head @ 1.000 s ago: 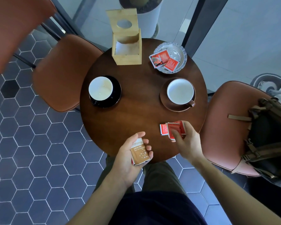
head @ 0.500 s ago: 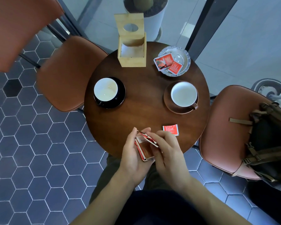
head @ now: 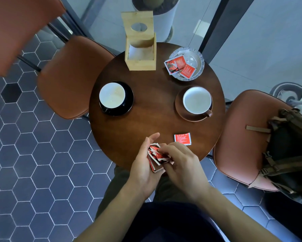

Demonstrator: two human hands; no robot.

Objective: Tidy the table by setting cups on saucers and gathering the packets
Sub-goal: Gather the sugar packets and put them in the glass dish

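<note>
Packets (head: 157, 157) in red and white sit in a small stack between both hands, over the near edge of the round brown table (head: 153, 119). The left hand (head: 143, 165) cups the stack from the left side, with its fingers curled under it and its thumb sticking up. The right hand (head: 181, 165) lies on top from the right, and its fingertips pinch the top of the stack. One more red packet (head: 182, 139) lies flat on the table, just beside the right hand and not touching it. A white cup (head: 112, 95) sits on a black saucer (head: 127, 105) on the left part of the table. Another white cup (head: 197, 100) sits on a brown saucer (head: 180, 109) on the right part. At the far right of the table is a glass dish (head: 200, 64) with two red packets (head: 179, 66) in it, and one hangs over the rim. A wooden box (head: 140, 48) with a round hole in its top stands at the far edge. Brown chairs (head: 71, 75) stand around the table, and a dark bag (head: 290, 154) rests on the chair on the right.
</note>
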